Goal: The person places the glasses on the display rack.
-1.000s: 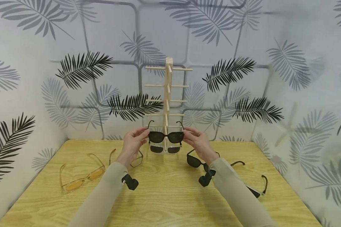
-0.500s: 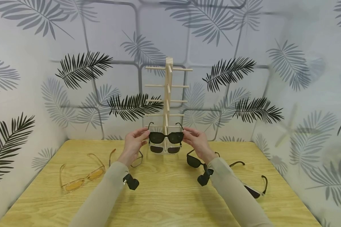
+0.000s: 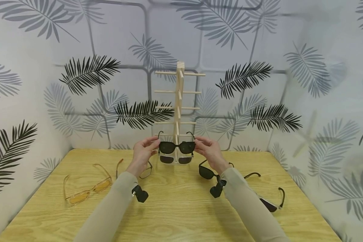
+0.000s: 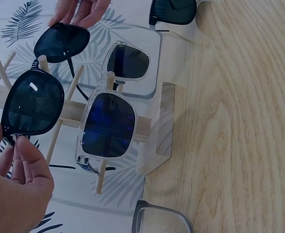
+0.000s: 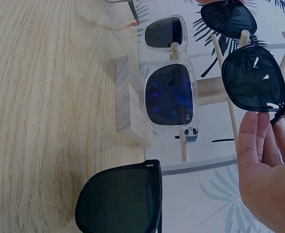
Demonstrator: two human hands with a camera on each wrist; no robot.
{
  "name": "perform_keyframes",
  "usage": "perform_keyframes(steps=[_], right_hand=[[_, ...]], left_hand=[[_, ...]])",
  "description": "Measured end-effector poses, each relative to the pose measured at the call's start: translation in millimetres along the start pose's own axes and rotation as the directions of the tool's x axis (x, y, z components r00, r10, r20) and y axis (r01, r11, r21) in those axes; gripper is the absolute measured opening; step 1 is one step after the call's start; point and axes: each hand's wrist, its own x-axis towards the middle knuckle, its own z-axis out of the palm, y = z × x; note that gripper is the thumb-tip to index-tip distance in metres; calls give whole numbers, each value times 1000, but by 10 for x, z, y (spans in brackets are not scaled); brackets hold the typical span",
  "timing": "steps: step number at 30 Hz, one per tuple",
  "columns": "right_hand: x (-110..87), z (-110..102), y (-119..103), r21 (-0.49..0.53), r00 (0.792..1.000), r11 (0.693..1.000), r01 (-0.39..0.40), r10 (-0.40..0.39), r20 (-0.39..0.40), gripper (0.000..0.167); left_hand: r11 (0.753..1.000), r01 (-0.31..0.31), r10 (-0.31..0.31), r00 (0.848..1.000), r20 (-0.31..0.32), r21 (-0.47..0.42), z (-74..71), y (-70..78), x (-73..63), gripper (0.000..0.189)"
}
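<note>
Black sunglasses (image 3: 186,147) are held level in front of a wooden eyewear rack (image 3: 180,84). My left hand (image 3: 143,155) pinches them at one hinge corner, and my right hand (image 3: 211,153) pinches the opposite corner. In the left wrist view, a peg end (image 4: 43,63) shows at their bridge; whether it bears their weight, I cannot tell. Just below, clear-framed sunglasses (image 5: 170,94) with dark lenses hang on the rack's lowest peg. The black pair's temples point back toward the rack, tips curving upward.
Orange-tinted glasses (image 3: 87,195) lie at the table's left. Thin-framed glasses (image 3: 146,172) are partly behind my left hand. On the right lie black sunglasses (image 3: 206,172) and another dark-lensed pair (image 3: 269,204), both partly covered by my right arm. Bare pegs (image 3: 193,74) project from the rack higher up.
Both hands and the black sunglasses have sunk slightly, bringing the frame a little closer to the clear pair. Both grips stay the same.
</note>
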Motion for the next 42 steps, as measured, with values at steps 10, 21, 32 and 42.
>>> perform_keyframes(steps=[10,21,32,42], right_hand=[[-20,-11,4,-2,1000,1000,-7,7,-2,40],[-23,-10,-28,33,1000,999,-22,21,14,46],[-60,-52,-68,55,999,998,-29,30,-12,38],[-112,-121,-48,114,998,992,-56,57,-8,13]], left_hand=[[999,13,-13,1000,-8,35,8,-47,17,31],[999,16,-15,1000,-12,49,-17,-32,-14,34],[999,1,-2,1000,16,37,-87,-11,-61,41],[991,11,-30,990,140,135,-223,71,-196,36]])
